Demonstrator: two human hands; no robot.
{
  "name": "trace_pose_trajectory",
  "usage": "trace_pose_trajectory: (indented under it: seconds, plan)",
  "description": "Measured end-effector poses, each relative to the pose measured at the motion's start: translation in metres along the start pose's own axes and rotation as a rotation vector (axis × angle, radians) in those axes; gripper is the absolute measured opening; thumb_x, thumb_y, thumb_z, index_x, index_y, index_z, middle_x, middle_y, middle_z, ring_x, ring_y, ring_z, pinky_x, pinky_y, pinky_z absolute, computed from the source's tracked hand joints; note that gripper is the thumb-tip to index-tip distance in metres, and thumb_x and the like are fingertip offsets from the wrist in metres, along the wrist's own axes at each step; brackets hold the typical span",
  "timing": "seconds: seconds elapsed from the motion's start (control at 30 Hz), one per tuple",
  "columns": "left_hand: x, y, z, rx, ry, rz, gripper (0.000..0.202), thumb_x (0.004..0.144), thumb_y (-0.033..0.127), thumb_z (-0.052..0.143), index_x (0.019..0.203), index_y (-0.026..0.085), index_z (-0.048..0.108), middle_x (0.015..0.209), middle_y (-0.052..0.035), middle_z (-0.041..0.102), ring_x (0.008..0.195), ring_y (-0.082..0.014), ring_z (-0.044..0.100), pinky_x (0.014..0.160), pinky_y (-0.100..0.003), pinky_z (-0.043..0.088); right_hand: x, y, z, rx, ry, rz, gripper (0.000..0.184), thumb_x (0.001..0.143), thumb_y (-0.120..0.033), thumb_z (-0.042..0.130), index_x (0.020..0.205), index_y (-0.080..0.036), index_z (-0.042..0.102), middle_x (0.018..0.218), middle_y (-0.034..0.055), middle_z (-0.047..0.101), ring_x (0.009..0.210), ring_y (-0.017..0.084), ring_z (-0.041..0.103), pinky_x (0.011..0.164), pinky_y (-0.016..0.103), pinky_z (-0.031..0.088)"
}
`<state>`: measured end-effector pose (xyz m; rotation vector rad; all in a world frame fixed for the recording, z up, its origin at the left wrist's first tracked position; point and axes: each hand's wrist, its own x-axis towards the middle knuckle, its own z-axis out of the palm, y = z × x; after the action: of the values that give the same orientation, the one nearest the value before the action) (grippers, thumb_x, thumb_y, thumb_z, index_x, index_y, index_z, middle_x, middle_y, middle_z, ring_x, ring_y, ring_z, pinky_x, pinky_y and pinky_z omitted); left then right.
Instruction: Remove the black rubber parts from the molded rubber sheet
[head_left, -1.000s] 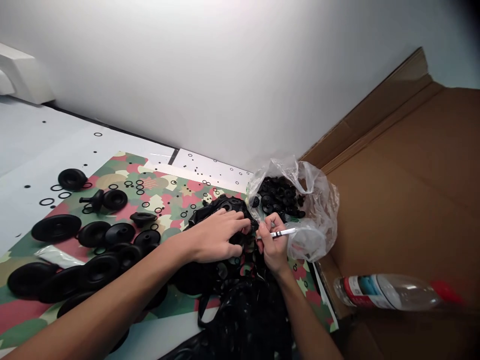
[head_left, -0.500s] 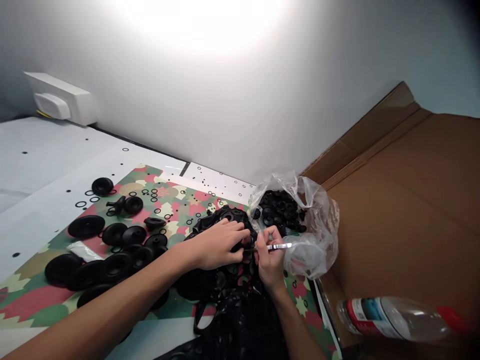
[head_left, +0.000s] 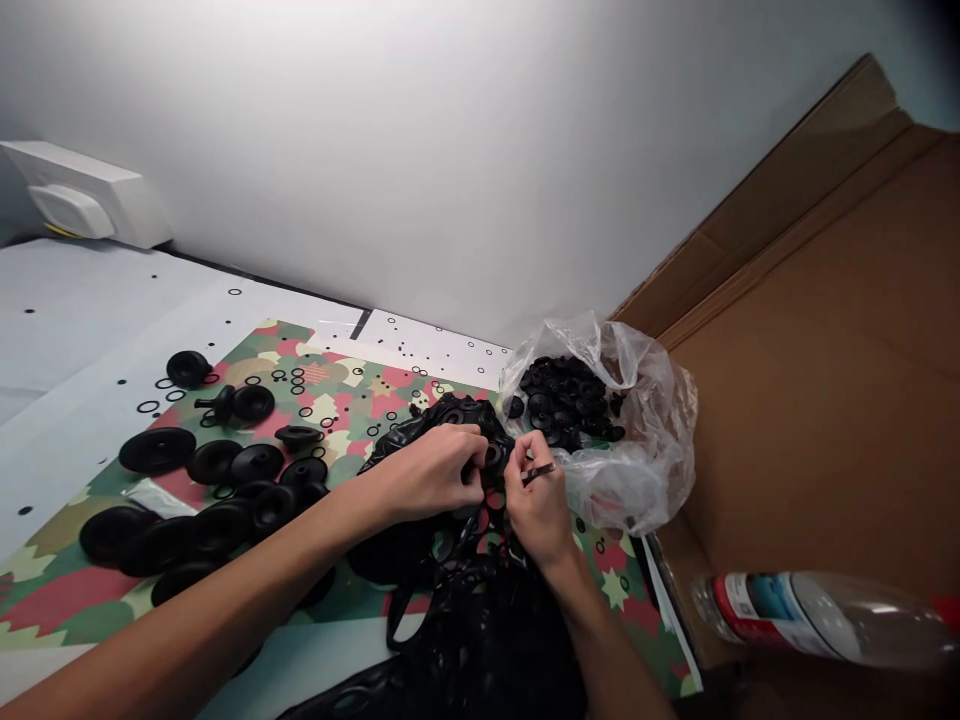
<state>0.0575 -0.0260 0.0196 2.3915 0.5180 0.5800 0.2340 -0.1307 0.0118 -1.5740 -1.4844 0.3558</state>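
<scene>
My right hand (head_left: 537,505) is closed around a slim silver metal tool that looks like tweezers (head_left: 538,472); its working end is hidden by the fingers. Close beside it, my left hand (head_left: 444,468) has its fingers curled in a pinch, and what they hold is hidden. Both hands are over an open black plastic bag (head_left: 495,640) with small black rubber parts around its mouth. Just behind my right hand, a clear plastic bag (head_left: 664,400) holds a heap of small black rubber parts (head_left: 570,395).
Large black rubber discs (head_left: 157,450) and several O-rings (head_left: 298,380) lie left on a camouflage-patterned mat (head_left: 60,600). A cardboard box (head_left: 825,380) stands on the right, with a plastic bottle (head_left: 817,615) in front. A white wall (head_left: 450,200) rises behind.
The silver tool has turned in my right hand, and less of it shows. My left fingers have curled tighter. The whole view has shifted slightly.
</scene>
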Motion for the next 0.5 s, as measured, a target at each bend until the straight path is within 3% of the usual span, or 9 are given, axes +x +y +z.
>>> trace_pose_trajectory:
  seconds: [0.3,0.5]
  plan:
    - [-0.003,-0.002,-0.009,-0.053,0.041,-0.004,0.027,0.071,0.007,0.059,0.075,0.025,0.039,0.081,0.0015,0.049,0.067,-0.0151,0.042,0.064,-0.031,0.033,0.009,0.010,-0.017,-0.095,0.130,0.034,0.018,0.101,-0.019,0.056,0.093,-0.030,0.043,0.074,-0.0080,0.040,0.058,0.016,0.041,0.060,0.031,0.028]
    - [-0.005,0.009,-0.012,-0.019,0.023,0.020,0.024,0.083,0.017,0.059,0.077,0.025,0.037,0.085,0.0003,0.047,0.071,-0.0172,0.049,0.068,-0.033,0.038,0.008,0.008,-0.007,-0.041,0.100,0.010,0.013,0.103,-0.024,0.055,0.096,-0.030,0.046,0.067,-0.0107,0.037,0.051,0.015,0.038,0.054,0.030,0.027]
